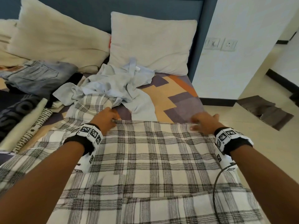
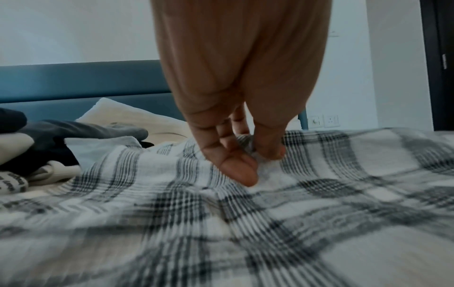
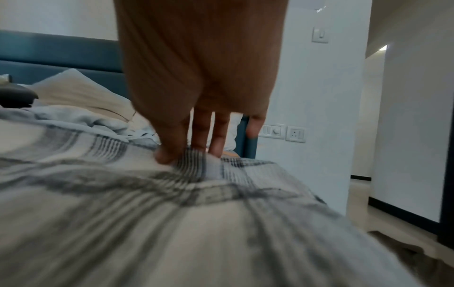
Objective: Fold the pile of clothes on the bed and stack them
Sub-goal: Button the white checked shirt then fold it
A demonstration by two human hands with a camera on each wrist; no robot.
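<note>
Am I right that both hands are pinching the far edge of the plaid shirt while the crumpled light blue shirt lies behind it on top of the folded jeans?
Not quite. The left hand and right hand do pinch the far edge of the plaid shirt, but the head view shows the light blue shirt lying on the patterned bedsheet before the pillow. The folded jeans sit to its left.

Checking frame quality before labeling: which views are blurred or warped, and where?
Head view: sharp on the plaid shirt, edges bowed by the wide lens, right hand slightly smeared. Left wrist view: left hand fairly clear, near cloth streaked. Right wrist view: foreground plaid heavily motion-blurred; wall sockets readable.
</note>
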